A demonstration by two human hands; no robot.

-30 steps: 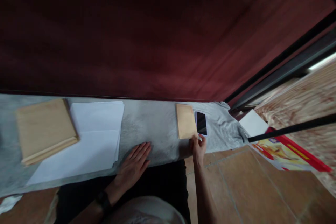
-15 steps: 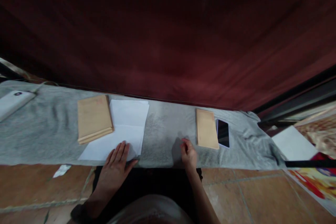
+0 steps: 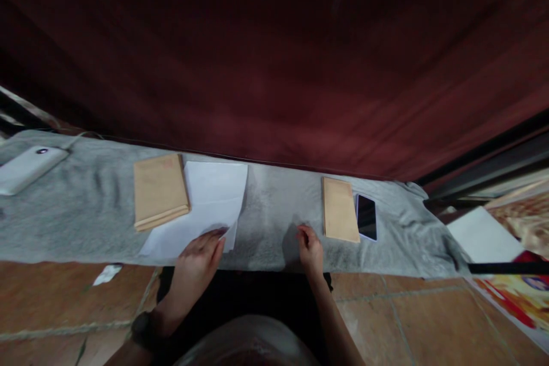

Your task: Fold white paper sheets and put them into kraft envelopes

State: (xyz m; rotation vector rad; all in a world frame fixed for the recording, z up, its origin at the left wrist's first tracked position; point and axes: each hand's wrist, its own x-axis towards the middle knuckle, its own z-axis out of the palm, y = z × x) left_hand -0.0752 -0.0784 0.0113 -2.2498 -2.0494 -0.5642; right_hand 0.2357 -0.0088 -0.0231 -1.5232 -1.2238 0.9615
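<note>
White paper sheets [image 3: 214, 189] with a crease across them lie left of the middle on a grey cloth [image 3: 274, 211]. My left hand [image 3: 199, 260] pinches the near right corner of the top sheet and lifts it; another sheet shows beneath. A stack of brown envelopes [image 3: 160, 190] rests on the left part of the paper. My right hand [image 3: 310, 249] is held loosely curled over the cloth, fingers closed with nothing visible in them. Just right of it lies a smaller pile of brown envelopes [image 3: 340, 209], with a phone [image 3: 366, 217] beside that.
A white device [image 3: 30, 168] with a cable lies at the far left of the cloth. Behind the cloth rises a dark red surface [image 3: 266, 80]. A scrap of white paper [image 3: 107, 274] is on the tiled floor [image 3: 407, 320]. A white sheet [image 3: 484, 234] sits at the right.
My left hand has gone from lying flat on the paper to pinching the top sheet's near right corner, which is now raised. My right hand has stayed in place.
</note>
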